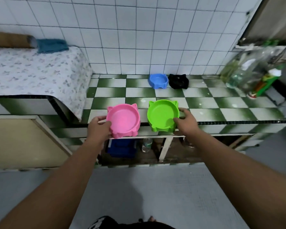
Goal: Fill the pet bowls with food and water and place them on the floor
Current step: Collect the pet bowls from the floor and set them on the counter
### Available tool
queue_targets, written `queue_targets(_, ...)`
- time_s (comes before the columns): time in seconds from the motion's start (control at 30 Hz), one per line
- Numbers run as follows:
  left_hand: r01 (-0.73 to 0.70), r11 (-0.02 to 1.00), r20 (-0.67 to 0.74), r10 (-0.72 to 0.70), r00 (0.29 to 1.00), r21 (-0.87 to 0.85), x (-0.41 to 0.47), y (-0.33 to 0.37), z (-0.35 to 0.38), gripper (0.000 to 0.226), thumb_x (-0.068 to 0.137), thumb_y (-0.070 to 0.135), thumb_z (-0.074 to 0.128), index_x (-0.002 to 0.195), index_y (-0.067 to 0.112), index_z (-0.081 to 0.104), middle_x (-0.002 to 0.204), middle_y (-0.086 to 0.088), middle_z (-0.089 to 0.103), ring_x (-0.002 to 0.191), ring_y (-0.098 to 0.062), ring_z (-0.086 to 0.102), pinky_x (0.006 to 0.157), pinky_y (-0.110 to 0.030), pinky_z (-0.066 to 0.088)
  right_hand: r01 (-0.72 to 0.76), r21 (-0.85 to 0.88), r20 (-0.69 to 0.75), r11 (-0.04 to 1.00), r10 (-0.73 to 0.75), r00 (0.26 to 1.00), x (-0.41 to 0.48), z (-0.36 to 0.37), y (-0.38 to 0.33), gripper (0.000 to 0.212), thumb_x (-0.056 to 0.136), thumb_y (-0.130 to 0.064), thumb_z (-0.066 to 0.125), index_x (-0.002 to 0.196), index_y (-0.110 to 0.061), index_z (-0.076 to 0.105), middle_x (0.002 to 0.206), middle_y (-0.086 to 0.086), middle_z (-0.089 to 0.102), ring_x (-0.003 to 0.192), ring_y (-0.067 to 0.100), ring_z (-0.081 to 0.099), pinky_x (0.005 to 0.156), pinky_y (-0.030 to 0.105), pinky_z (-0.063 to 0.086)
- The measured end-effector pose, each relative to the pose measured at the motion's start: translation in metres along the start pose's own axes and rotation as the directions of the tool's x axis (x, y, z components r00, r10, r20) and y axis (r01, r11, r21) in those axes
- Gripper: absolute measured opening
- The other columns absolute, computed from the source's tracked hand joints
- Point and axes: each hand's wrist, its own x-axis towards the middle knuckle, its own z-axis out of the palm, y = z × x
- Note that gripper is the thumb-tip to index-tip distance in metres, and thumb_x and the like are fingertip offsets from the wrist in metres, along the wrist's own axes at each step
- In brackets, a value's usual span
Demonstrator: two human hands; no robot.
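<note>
four bowls (123, 120) (162, 113) (158, 80) (178, 81), two hands (99, 128) (186, 120)

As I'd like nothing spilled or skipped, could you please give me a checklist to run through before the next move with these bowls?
1. Left hand grip on the pink bowl, thumb over the rim: ok.
2. Right hand grip on the green bowl, thumb inside the rim: ok.
3. Pink and green bowls filled: not ok, both look empty.
4. Blue bowl at the back filled: not ok, looks empty.
5. Black bowl filled: cannot tell, too dark.
6. Water in the bottles at the right end of the counter: cannot tell, blurred.
</note>
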Motion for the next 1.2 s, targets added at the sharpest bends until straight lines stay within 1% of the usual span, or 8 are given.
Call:
queue_targets(0.2,0.067,0.997,0.034,-0.068,0.997,0.036,0.029,0.009,0.075,0.024,0.097,0.001,0.06,0.119,0.011,0.057,0.111,-0.013,0.065,0.092,-0.038,0.073,0.069,-0.055,0.064,-0.087,0.033,-0.09,0.996,0.089,0.992,0.052,-0.043,0.029,0.05,0.091,-0.006,0.057,0.136,-0.025,0.049,0.104,0.023,0.063,0.084,0.041,0.069,0.057,0.054,0.061)
queue_targets(0.33,0.056,0.998,0.068,-0.057,0.996,0.027,0.064,0.016,0.12,0.022,0.096,0.002,0.062,0.117,0.01,0.06,0.115,-0.013,0.066,0.098,-0.036,0.071,0.073,-0.053,0.064,-0.113,-0.042,-0.128,0.993,0.107,0.986,0.092,-0.059,0.037,0.047,0.092,-0.007,0.056,0.136,-0.021,0.051,0.097,0.022,0.065,0.069,0.03,0.065,0.042,0.022,0.053)
queue_targets(0.37,0.055,0.998,0.079,-0.057,0.995,0.027,0.073,0.019,0.131,0.022,0.097,0.002,0.062,0.117,0.01,0.061,0.114,-0.012,0.066,0.098,-0.035,0.07,0.075,-0.052,0.064,-0.117,-0.05,-0.139,0.992,0.109,0.984,0.104,-0.061,0.038,0.047,0.091,-0.009,0.057,0.135,-0.023,0.052,0.098,0.021,0.066,0.068,0.029,0.065,0.042,0.022,0.054)
queue_targets(0.5,0.091,0.995,0.12,-0.095,0.988,0.042,0.114,0.026,0.176,0.02,0.094,0.0,0.065,0.109,0.013,0.062,0.119,-0.009,0.066,0.104,-0.031,0.067,0.082,-0.049,0.063,-0.181,-0.024,-0.188,0.983,0.173,0.967,0.162,-0.07,0.058,0.049,0.079,-0.022,0.06,0.126,-0.033,0.054,0.094,0.017,0.067,0.076,0.039,0.071,0.061,0.057,0.061)
queue_targets(0.8,0.169,0.98,0.101,-0.179,0.979,0.102,0.174,0.041,0.247,0.023,0.094,0.003,0.065,0.111,0.018,0.06,0.115,-0.012,0.067,0.091,-0.032,0.073,0.054,-0.035,0.06,-0.255,-0.035,-0.15,0.966,0.247,0.957,0.233,-0.076,0.045,0.047,0.089,-0.01,0.056,0.133,-0.026,0.052,0.116,0.02,0.061,0.086,0.041,0.067,0.058,0.058,0.06)
queue_targets(1.03,0.17,0.97,-0.007,-0.172,0.985,0.174,0.198,0.033,0.287,0.02,0.089,0.009,0.07,0.104,0.02,0.062,0.11,-0.011,0.068,0.087,-0.034,0.072,0.068,-0.052,0.065,-0.218,-0.146,-0.06,0.965,0.211,0.976,0.304,-0.083,0.053,0.047,0.087,-0.01,0.056,0.131,-0.027,0.054,0.107,0.019,0.063,0.084,0.041,0.066,0.049,0.053,0.059)
queue_targets(1.1,0.174,0.968,-0.035,-0.171,0.985,0.181,0.2,0.031,0.294,0.02,0.088,0.011,0.071,0.104,0.019,0.062,0.108,-0.011,0.068,0.083,-0.033,0.073,0.061,-0.048,0.065,-0.191,-0.185,-0.04,0.964,0.187,0.981,0.318,-0.083,0.055,0.048,0.084,-0.016,0.055,0.13,-0.028,0.053,0.107,0.019,0.065,0.085,0.041,0.067,0.056,0.052,0.061)
queue_targets(1.2,0.161,0.959,-0.075,-0.147,0.986,0.235,0.206,0.027,0.295,0.025,0.082,0.023,0.082,0.096,0.018,0.063,0.098,-0.012,0.075,0.076,-0.032,0.075,0.066,-0.051,0.065,-0.146,-0.275,-0.031,0.95,0.143,0.989,0.333,-0.082,0.056,0.045,0.086,-0.019,0.055,0.131,-0.026,0.054,0.108,0.016,0.067,0.09,0.037,0.066,0.075,0.049,0.061)
